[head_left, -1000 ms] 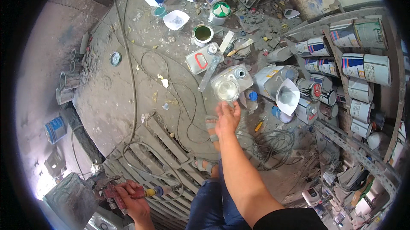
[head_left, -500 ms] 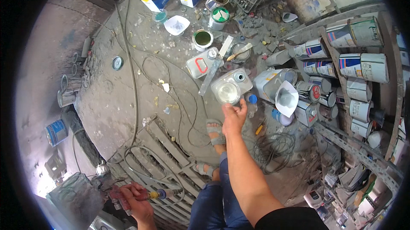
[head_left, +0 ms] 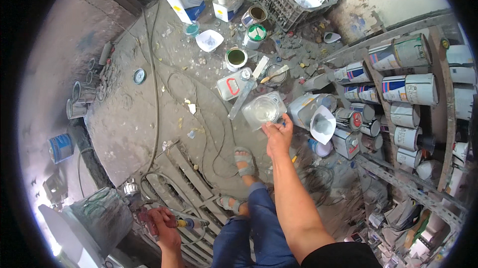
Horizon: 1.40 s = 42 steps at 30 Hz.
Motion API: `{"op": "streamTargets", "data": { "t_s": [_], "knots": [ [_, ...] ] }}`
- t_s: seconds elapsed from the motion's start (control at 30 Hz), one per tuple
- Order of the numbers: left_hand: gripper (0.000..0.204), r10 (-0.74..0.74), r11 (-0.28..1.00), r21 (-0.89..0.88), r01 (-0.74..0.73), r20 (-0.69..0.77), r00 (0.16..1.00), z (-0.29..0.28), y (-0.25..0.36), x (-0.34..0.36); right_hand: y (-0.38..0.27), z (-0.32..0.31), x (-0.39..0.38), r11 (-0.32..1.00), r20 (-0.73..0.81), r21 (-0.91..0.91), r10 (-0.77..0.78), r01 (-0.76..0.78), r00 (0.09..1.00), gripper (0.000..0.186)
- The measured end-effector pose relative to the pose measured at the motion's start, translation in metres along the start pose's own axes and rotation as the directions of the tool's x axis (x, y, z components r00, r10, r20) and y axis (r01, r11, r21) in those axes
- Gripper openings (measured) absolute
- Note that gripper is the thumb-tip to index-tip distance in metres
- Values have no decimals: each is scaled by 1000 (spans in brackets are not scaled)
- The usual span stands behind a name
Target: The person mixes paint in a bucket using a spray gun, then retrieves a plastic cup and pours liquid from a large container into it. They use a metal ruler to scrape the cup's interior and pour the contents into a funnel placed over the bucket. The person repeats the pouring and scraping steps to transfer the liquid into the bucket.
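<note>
My right hand (head_left: 279,136) reaches out over the floor, its fingers closed on the rim of a clear plastic cup (head_left: 265,108). Pale, see-through liquid seems to be in the cup. Directly beneath it is a rectangular metal can (head_left: 248,114), mostly covered by the cup, its spout out of sight. At the lower left, my left hand (head_left: 162,225) is wrapped round the red handle of a spray gun (head_left: 146,218). A hose fitting (head_left: 191,223) with yellow and blue parts joins the handle. Beside the gun looms a large, paint-smeared grey cup (head_left: 102,223).
Open paint tins (head_left: 236,59) and a flat can with a red handle (head_left: 230,86) stand ahead. A brush (head_left: 274,75) lies across a tin. Shelves of paint cans (head_left: 408,89) line the right. A hose (head_left: 155,94) and a slatted grate (head_left: 186,168) cross the floor.
The plastic cup has shifted over the metal can, whose round spout was visible before and is now hidden. My left hand and the spray gun have moved slightly; the whole view has shifted.
</note>
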<state>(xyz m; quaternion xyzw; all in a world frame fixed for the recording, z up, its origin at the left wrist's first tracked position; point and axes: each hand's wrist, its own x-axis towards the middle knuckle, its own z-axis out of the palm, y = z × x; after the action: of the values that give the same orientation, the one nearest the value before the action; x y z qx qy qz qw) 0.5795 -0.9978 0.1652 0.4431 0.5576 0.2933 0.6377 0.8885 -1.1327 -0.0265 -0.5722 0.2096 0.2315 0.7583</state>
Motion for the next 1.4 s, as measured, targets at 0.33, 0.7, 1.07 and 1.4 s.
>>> {"op": "streamTargets", "data": {
  "t_s": [0.33,0.7,1.07,1.4],
  "knots": [
    [18,14,997,79,-20,77,997,-2,-5,-8,-119,47,-58,987,214,-152,-15,48,977,69],
    [12,171,907,302,-293,374,912,-17,-30,-23,-259,126,-199,959,428,-263,18,105,904,73],
    [13,262,876,246,-414,477,839,-6,-13,-36,-345,167,-330,897,566,-397,73,194,821,69],
    [18,230,865,294,-407,487,842,-19,12,-60,-364,187,-404,742,634,-555,83,377,769,71]
  ]
}}
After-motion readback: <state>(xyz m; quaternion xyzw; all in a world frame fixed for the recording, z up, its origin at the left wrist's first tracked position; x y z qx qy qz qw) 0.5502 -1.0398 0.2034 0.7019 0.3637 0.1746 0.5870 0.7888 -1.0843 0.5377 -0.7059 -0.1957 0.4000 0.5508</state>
